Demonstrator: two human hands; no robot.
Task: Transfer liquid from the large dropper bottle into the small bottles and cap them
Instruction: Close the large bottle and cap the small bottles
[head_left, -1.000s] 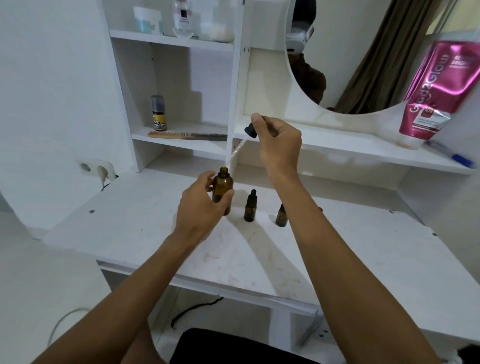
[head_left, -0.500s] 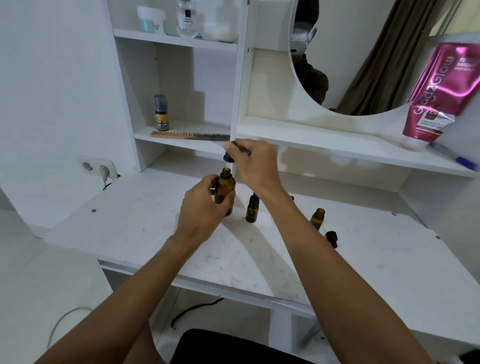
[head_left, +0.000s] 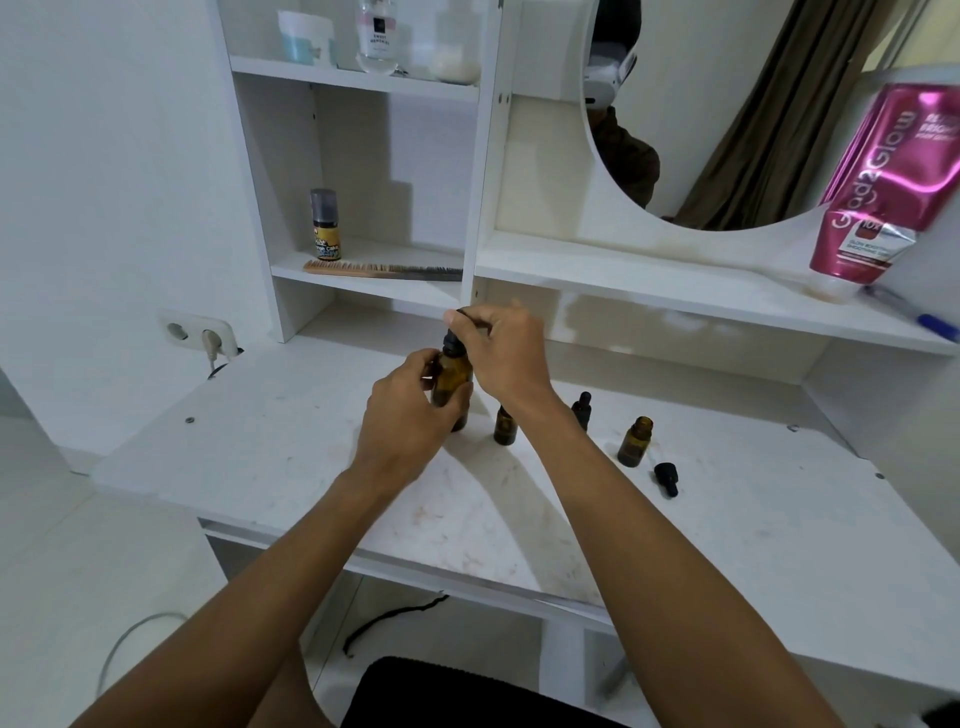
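Desk (head_left: 311, 467) front edge nearest; both forearms are stretched over it. A loose small dropper cap (head_left: 666, 478) is seen lying on its side right of centre, just beside an uncapped small bottle (head_left: 632, 441), amber and upright. Further in, a capped small bottle (head_left: 582, 408) is stood, and a third small bottle (head_left: 503, 428) is partly hidden behind the right wrist; its top cannot be made out.

The large dropper bottle (head_left: 453, 384), amber glass, is held upright at mid-desk, gripped round its body by the curled fingers of the left hand (head_left: 410, 410). Its black dropper top (head_left: 453, 343) is pinched by the right hand (head_left: 506, 353) and set at the neck. Liquid level cannot be told.

Step judged: dropper being loaded, or screwed home. Next move judged: dropper to be lifted straight out, carried to the uncapped bottle and lined up with its narrow mouth; loose cap fitted after.

Beyond, a comb (head_left: 382, 270) is laid on the shelf
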